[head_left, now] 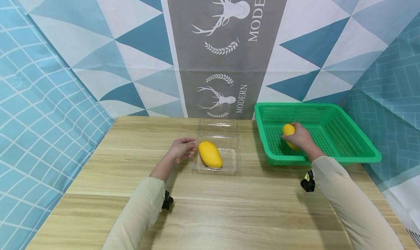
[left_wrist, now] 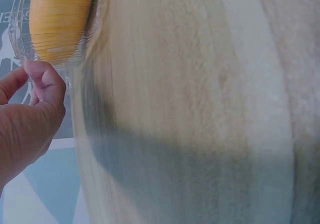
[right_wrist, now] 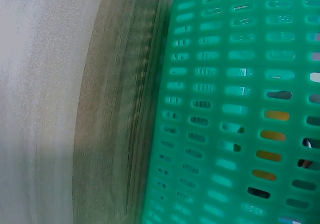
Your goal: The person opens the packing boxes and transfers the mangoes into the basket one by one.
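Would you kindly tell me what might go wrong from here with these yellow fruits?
The held yellow fruit looks smooth, so it might slip from the right hand or knock the green basket if lifted out. The clear container looks thin; the left hand at its edge could bend or shift it. The other yellow fruit lies in it, so adding a second might be tight.

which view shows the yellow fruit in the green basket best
Head view: the yellow fruit is only partly hidden by the right hand. Right wrist shows slivers through the slotted green basket; left wrist shows none.
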The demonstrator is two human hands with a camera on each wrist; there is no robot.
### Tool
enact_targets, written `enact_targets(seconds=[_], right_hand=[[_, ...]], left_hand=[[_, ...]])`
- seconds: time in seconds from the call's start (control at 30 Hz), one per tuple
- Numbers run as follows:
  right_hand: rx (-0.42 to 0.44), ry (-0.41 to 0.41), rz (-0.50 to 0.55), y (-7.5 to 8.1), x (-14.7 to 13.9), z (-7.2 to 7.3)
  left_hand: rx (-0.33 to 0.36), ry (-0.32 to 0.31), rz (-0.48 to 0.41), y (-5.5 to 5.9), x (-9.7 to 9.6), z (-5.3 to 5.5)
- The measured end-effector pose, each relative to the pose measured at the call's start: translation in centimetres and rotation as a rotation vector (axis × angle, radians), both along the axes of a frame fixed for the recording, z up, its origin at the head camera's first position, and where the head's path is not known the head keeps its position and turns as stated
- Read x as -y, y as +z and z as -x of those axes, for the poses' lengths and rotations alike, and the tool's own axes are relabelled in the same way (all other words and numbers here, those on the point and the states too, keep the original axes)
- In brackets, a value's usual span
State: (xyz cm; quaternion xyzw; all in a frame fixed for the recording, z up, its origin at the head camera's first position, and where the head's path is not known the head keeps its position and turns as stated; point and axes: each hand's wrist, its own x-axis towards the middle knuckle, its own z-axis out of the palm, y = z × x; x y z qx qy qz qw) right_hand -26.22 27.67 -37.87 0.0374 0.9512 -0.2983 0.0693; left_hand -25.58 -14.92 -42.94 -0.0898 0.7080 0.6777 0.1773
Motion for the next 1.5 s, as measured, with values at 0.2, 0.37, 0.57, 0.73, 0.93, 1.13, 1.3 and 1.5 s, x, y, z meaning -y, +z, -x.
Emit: enact_targets(seconds=[0.2, 0.37, 0.57, 0.73, 0.93, 1.13, 1.3, 1.5], right_hand=[[0.019, 0.011, -0.021, -0.3, -0.1, 0.2], [0.033, 0.009, -0.044, -0.7, -0.3, 0.5], [0.045, 0.016, -0.065, -1.0, -0.4, 0.8], [0.064, 0.026, -0.066, -1.1, -0.4, 0.9], [0.075, 0.064, -0.099, -1.2, -0.2, 0.7], [0.113, 0.091, -0.133, -1.4, 0.0, 0.7], [0.110, 0.103, -0.140, -1.5, 0.0, 0.7], [0.107, 0.113, -0.136, -1.4, 0.1, 0.6]], left_hand=[[0.006, -0.001, 0.000, 0.0, 0.0, 0.1], [0.001, 0.001, 0.002, 0.1, 0.0, 0.1], [-0.002, 0.002, 0.005, 0.1, 0.0, 0.1], [-0.008, -0.001, -0.001, 0.0, 0.0, 0.2], [-0.014, -0.007, -0.004, 0.0, 0.1, 0.2], [-0.012, -0.007, -0.004, 0.0, 0.1, 0.2], [-0.004, -0.007, -0.010, 0.0, 0.1, 0.2], [-0.003, -0.007, -0.012, -0.1, 0.2, 0.2]])
